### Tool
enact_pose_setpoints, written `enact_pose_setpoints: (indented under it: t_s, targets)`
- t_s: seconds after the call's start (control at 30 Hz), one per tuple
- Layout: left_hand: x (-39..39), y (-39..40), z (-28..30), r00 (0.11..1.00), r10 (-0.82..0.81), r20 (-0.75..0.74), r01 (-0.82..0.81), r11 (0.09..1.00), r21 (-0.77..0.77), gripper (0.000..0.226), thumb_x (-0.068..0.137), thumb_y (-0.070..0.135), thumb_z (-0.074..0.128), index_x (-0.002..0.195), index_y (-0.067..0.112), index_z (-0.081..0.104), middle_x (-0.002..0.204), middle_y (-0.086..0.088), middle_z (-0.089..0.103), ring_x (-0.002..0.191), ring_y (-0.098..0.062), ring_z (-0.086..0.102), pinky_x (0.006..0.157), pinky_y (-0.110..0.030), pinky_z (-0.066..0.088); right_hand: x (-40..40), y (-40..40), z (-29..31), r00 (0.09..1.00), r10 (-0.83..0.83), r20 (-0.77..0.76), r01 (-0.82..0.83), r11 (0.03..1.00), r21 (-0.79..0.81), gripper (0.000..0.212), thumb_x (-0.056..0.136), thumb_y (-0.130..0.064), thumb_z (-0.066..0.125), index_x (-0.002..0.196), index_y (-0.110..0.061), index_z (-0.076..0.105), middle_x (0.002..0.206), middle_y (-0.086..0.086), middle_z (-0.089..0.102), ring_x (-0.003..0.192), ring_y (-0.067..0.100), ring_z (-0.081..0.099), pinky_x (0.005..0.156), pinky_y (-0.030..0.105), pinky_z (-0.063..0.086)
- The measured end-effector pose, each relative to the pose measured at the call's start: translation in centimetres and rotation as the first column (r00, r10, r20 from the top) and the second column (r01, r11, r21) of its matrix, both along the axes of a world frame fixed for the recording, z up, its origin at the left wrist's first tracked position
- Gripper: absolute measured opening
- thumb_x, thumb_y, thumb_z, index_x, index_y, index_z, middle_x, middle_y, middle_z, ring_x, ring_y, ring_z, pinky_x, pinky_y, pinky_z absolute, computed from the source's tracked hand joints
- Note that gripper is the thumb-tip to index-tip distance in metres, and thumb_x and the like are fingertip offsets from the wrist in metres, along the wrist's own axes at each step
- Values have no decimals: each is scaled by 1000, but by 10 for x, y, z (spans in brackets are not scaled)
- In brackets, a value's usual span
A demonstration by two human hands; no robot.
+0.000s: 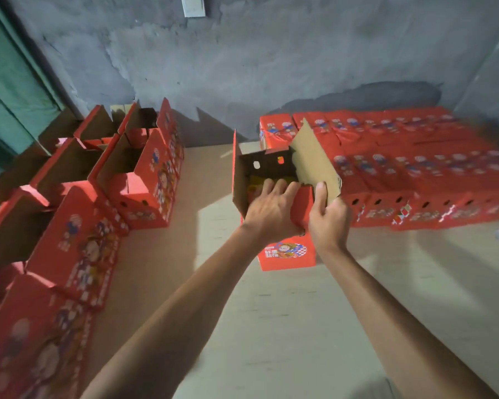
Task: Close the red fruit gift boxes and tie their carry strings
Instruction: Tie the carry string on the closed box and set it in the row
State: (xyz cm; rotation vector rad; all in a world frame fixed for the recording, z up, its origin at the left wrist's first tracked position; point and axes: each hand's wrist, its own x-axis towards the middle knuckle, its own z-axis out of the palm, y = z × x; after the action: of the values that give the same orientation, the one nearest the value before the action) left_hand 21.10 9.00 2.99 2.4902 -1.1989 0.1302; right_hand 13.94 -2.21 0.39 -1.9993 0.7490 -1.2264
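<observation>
Open box (285,254) stood mid-floor (271,326), between open boxes (144,180) at left edge and closed stack (415,168) at right; my left hand (271,210) curled over its near flap (301,208), right hand (327,216) gripped the side flap (314,159)

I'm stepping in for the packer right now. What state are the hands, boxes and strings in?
Left hand: fingers curled over the near end flap of the open red gift box, gripping it.
Right hand: holds the same flap, thumb against the right side flap.
Done: rows of closed boxes at right, by the wall.
Left: this box's side flaps stand up; open boxes wait at left. This box's carry string isn't visible, so not tied.
</observation>
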Motion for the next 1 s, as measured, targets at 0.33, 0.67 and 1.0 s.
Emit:
enact_pose_setpoints:
  t_s: [0.33,0.67,1.0]
  targets:
    - [-161,-110,-14,997,61,40,-62,998,30,93,56,69,84,128,22,49,112,-3,58,105,-25,45,94,-41,38,-154,-109,-7,998,64,-8,-64,998,1,49,104,-30,53,60,-10,48,49,-1,42,42,19,35,50,25,20]
    - [-256,-190,-39,979,201,-9,-199,974,109,91,58,79,75,127,26,47,115,-2,60,108,-27,49,95,-41,38,-235,-189,-35,993,110,-28,-105,983,148,38,105,-28,58,85,1,72,74,16,71,65,27,63,60,25,34]
    - [-274,-247,-59,948,293,-127,-261,940,222,89,65,81,67,131,26,42,119,-7,59,114,-30,52,97,-43,38,-237,-244,-64,977,213,-32,-186,911,367,32,103,-34,60,107,-6,75,90,-3,71,85,14,69,69,11,49]
